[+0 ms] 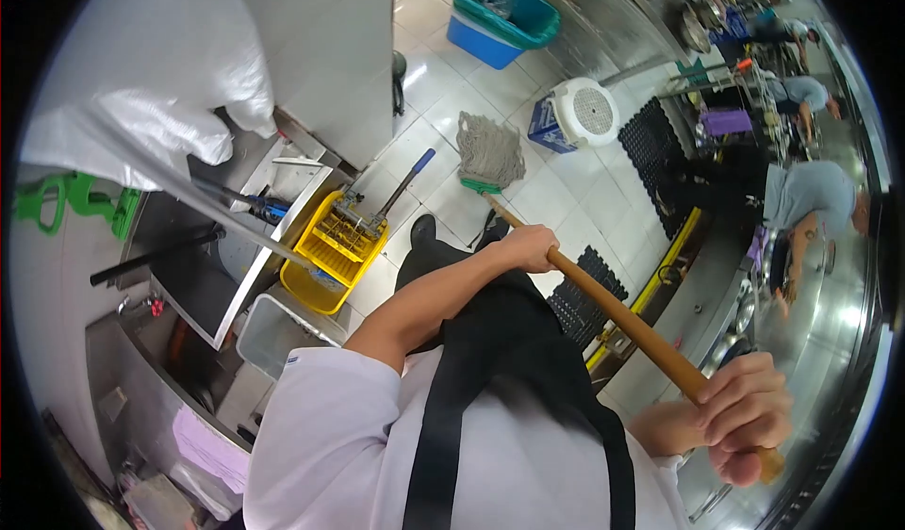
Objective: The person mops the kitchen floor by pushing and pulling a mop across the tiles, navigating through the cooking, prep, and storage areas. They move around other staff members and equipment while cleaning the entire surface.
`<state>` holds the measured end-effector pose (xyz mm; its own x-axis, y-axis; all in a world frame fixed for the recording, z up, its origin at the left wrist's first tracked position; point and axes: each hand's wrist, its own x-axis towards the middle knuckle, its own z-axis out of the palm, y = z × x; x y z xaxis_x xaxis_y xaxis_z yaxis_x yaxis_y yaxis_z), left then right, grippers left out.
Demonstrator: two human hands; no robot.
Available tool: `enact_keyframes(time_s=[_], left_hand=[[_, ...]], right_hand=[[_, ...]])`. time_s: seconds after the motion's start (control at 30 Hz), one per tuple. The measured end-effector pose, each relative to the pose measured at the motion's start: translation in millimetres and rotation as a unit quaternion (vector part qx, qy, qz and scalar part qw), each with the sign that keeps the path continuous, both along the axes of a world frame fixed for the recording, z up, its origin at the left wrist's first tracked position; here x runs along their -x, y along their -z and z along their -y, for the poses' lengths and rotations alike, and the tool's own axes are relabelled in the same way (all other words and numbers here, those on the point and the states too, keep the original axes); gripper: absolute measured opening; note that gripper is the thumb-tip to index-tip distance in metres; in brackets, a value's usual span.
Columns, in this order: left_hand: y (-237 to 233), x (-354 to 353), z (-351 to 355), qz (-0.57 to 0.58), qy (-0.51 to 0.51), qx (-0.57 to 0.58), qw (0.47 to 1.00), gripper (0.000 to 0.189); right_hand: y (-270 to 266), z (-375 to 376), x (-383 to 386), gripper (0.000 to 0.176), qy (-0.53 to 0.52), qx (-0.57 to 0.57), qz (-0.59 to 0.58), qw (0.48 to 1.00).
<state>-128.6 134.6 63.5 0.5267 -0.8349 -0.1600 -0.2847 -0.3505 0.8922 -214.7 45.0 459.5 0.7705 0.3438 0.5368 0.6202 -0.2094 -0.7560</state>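
Observation:
A string mop (490, 148) with grey strands and a green clamp lies spread on the white tiled floor. Its wooden handle (627, 321) slants from the mop head up toward the right side of my body. Around the lower part of the handle, my left hand (528, 247) is closed. My right hand (749, 417) wraps the handle near its top end, which sticks out below the fingers. A yellow mop bucket (316, 290) with a wringer and a blue-tipped lever stands on the floor left of my feet.
A blue bin (481, 42) with a green liner stands ahead, and a white round-topped container (586, 114) nearby. Black rubber mats (589, 294) lie at right, beside a steel counter where people in grey shirts (815, 195) work. A clear plastic tub (273, 332) is at left.

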Motion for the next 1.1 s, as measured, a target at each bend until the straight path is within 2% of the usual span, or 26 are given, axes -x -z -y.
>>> enact_keyframes(time_s=[0.2,0.4,0.53,0.8,0.9,1.0,1.03,1.1], left_hand=[[-6,4,-33,0.019,-0.109,-0.026,0.993,0.014],[-20,21,-33,0.017,-0.215,-0.027,0.976,0.01],[-28,42,-17,-0.009,-0.274,-0.04,0.961,0.009],[-28,74,62,0.007,-0.479,-0.039,0.877,0.019],[-25,85,83,0.056,-0.521,-0.027,0.851,0.026],[-40,97,95,0.033,-0.546,-0.022,0.837,0.026],[-34,99,100,0.061,-0.544,-0.011,0.837,0.024],[-39,106,101,0.007,-0.54,-0.027,0.841,0.016]], right_hand=[[-4,36,-12,0.048,-0.036,-0.017,0.003,0.999],[-9,73,-36,0.044,-0.095,-0.054,-0.021,0.994],[-9,104,-60,0.042,-0.217,-0.057,-0.04,0.974],[-11,179,-118,0.044,-0.423,0.007,-0.043,0.905],[-10,179,-125,0.033,-0.501,-0.043,-0.038,0.864],[-5,181,-121,0.043,-0.56,-0.137,-0.038,0.816],[-7,174,-120,0.042,-0.577,-0.156,-0.034,0.801],[-11,153,-112,0.037,-0.615,-0.204,-0.06,0.76]])
